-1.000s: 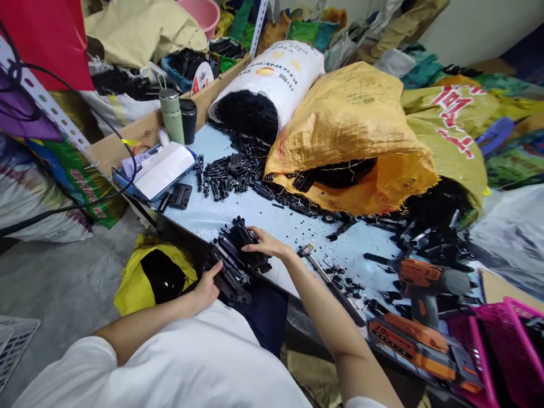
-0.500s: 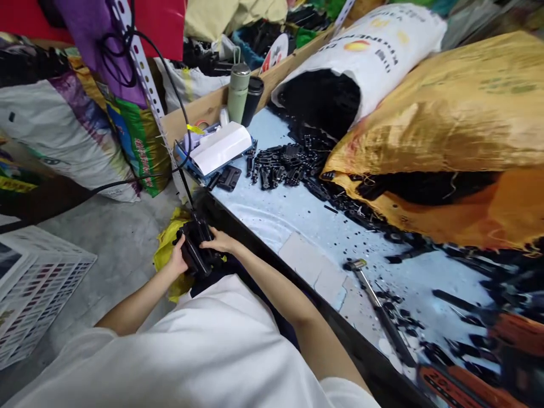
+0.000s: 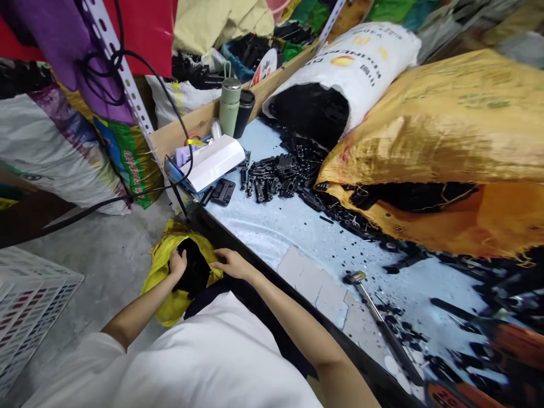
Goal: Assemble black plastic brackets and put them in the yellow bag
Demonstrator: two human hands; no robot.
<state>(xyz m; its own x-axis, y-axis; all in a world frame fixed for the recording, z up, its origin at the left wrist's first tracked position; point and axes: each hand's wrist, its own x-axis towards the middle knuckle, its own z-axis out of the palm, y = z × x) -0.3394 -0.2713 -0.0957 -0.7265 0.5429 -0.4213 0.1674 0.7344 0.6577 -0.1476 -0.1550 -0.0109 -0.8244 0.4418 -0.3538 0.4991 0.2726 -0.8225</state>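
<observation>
A yellow woven bag [image 3: 159,283] stands with its mouth open in front of me, beside the table edge. Dark black pieces [image 3: 194,272] fill its inside, too dim to tell apart. At the left of the mouth is my left hand [image 3: 177,264], fingers apart over the opening and holding nothing I can see. My right hand [image 3: 233,264] reaches the bag's right rim, thumb and forefinger spread with a gap between them.
Black plastic parts [image 3: 276,175] are heaped on the blue table [image 3: 255,221], near a white sack [image 3: 357,73] and an orange sack [image 3: 425,141]. A hammer [image 3: 382,323] lies nearer. Black cables [image 3: 123,198] hang at left. A white crate [image 3: 34,317] stands on the floor.
The black parts held between both hands have left them and gone from sight. My hands have spread apart at the bag's mouth, and its dark inside now shows. The view has shifted slightly.
</observation>
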